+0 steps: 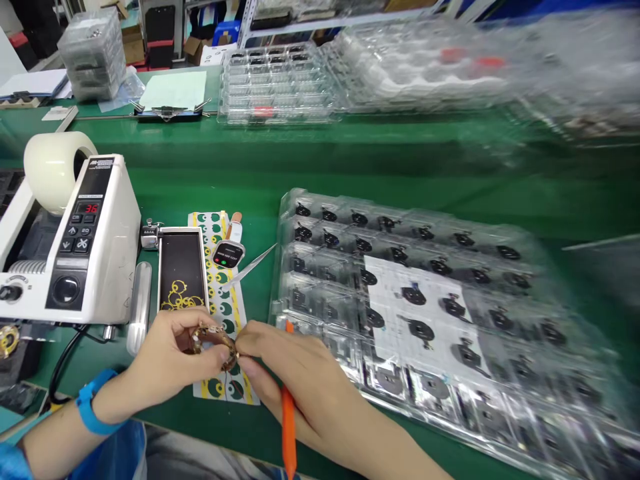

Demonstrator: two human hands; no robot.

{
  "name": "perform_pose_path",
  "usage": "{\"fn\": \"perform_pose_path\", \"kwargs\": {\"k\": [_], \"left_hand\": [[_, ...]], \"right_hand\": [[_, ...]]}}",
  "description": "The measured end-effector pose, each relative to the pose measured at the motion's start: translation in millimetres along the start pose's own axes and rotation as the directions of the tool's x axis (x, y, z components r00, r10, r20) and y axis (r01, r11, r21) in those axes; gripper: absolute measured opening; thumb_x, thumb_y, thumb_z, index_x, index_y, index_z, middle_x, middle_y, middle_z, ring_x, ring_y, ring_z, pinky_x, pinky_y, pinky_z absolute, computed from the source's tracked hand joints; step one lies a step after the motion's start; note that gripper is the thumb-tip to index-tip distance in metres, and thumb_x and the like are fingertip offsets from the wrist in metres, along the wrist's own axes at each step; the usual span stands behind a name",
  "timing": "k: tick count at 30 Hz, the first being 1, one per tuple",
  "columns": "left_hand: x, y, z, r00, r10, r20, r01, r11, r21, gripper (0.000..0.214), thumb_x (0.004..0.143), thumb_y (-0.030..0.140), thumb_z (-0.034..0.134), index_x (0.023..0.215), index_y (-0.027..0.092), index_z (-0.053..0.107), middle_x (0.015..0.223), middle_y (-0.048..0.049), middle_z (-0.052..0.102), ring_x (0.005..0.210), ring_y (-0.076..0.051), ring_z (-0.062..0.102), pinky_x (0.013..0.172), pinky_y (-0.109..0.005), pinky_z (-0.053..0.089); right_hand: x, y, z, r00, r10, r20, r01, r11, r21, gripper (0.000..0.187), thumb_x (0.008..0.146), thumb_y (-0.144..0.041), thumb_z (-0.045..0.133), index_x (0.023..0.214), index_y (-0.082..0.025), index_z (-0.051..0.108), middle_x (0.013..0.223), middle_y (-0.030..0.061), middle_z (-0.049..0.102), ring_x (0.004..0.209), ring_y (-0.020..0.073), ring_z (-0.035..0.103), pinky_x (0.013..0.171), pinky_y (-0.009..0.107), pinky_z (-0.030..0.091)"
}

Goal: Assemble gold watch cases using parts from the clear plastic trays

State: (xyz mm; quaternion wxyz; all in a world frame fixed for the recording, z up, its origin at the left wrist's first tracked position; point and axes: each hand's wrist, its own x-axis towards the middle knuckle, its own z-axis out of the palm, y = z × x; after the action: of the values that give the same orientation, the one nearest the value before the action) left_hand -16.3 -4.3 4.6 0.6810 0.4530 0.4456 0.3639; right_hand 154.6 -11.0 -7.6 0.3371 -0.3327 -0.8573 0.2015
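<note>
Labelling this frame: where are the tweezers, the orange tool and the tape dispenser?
tweezers [250,267], head view, mid-blade.
orange tool [289,427], head view, its handle.
tape dispenser [107,267], head view, white side.

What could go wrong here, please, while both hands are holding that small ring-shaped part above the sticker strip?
The small ring-shaped part is pinched only at the fingertips of the left hand and right hand, so it might slip onto the sticker strip. The right hand also carries an orange tool, which may weaken its grip. The tweezers point toward the clear tray and lie near the hands; a nudge could shift them.
</note>
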Motion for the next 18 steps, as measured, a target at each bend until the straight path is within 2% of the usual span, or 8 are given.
{"fn": "perform_pose_path", "kwargs": {"k": [5,8,9,11,13,14,16,18], "left_hand": [[-2,-4,0.4,0.983,0.177,-0.043,-0.171,0.978,0.117,0.008,0.075,0.013,0.064,0.068,0.013,0.066,0.068,-0.0014,0.055,0.063,-0.012,0.053,0.054,-0.020,0.044],[-4,-10,-3.5,0.918,0.390,-0.075,-0.344,0.875,0.341,0.013,0.085,0.013,0.059,0.081,0.013,0.071,0.075,-0.0044,0.059,0.068,-0.013,0.058,0.055,-0.021,0.047],[-4,-13,-5.2,0.868,0.493,-0.062,-0.418,0.792,0.444,0.015,0.087,0.011,0.057,0.087,0.013,0.072,0.076,-0.0050,0.060,0.068,-0.013,0.058,0.055,-0.021,0.047],[-3,-22,-7.8,0.704,0.709,0.029,-0.551,0.520,0.653,0.020,0.090,0.007,0.052,0.098,0.011,0.070,0.076,-0.0056,0.060,0.066,-0.014,0.059,0.054,-0.022,0.048],[-1,-30,-7.5,0.520,0.834,0.187,-0.579,0.183,0.794,0.024,0.091,0.005,0.047,0.107,0.008,0.065,0.071,-0.0056,0.059,0.061,-0.015,0.056,0.051,-0.024,0.048],[0,-33,-6.1,0.460,0.849,0.261,-0.557,0.047,0.829,0.025,0.092,0.005,0.045,0.110,0.005,0.062,0.070,-0.0060,0.060,0.060,-0.016,0.056,0.050,-0.025,0.048],[-2,-37,-1.7,0.426,0.836,0.346,-0.499,-0.102,0.861,0.027,0.093,0.006,0.043,0.114,0.003,0.059,0.073,-0.0088,0.063,0.062,-0.018,0.058,0.052,-0.028,0.051],[-9,-41,1.8,0.469,0.821,0.324,-0.475,-0.075,0.877,0.031,0.094,0.006,0.041,0.120,0.003,0.056,0.087,-0.0149,0.067,0.077,-0.022,0.064,0.064,-0.033,0.055]], "right_hand": [[-4,-3,2,0.988,0.123,-0.093,-0.120,0.992,0.038,0.028,0.100,-0.017,0.035,0.073,-0.021,0.043,0.058,-0.0046,0.044,0.046,0.0088,0.040,0.045,0.022,0.031],[-4,-5,1,0.932,0.343,-0.115,-0.310,0.921,0.236,0.034,0.100,-0.027,0.039,0.068,-0.020,0.044,0.055,-0.0055,0.039,0.044,0.0084,0.036,0.044,0.021,0.030],[-3,-7,1,0.904,0.421,-0.076,-0.377,0.867,0.325,0.036,0.100,-0.034,0.040,0.068,-0.020,0.047,0.054,-0.0051,0.039,0.045,0.0089,0.036,0.044,0.021,0.030],[0,-9,4,0.848,0.528,0.055,-0.480,0.718,0.505,0.041,0.096,-0.050,0.045,0.071,-0.020,0.054,0.055,-0.0042,0.040,0.048,0.0103,0.038,0.045,0.021,0.031],[3,-12,10,0.804,0.569,0.173,-0.530,0.552,0.644,0.047,0.088,-0.063,0.051,0.072,-0.019,0.057,0.057,-0.0031,0.042,0.052,0.0116,0.040,0.049,0.022,0.036],[2,-12,12,0.783,0.584,0.215,-0.545,0.478,0.689,0.048,0.085,-0.065,0.054,0.071,-0.019,0.057,0.058,-0.0026,0.043,0.054,0.0119,0.041,0.051,0.023,0.038],[-4,-10,17,0.734,0.623,0.271,-0.578,0.364,0.730,0.045,0.083,-0.062,0.059,0.069,-0.020,0.056,0.061,-0.0018,0.045,0.056,0.0120,0.042,0.053,0.023,0.041],[-16,-2,20,0.709,0.634,0.307,-0.606,0.326,0.726,0.036,0.084,-0.056,0.062,0.076,-0.021,0.061,0.065,-0.0004,0.051,0.058,0.0131,0.047,0.054,0.022,0.044]]}}
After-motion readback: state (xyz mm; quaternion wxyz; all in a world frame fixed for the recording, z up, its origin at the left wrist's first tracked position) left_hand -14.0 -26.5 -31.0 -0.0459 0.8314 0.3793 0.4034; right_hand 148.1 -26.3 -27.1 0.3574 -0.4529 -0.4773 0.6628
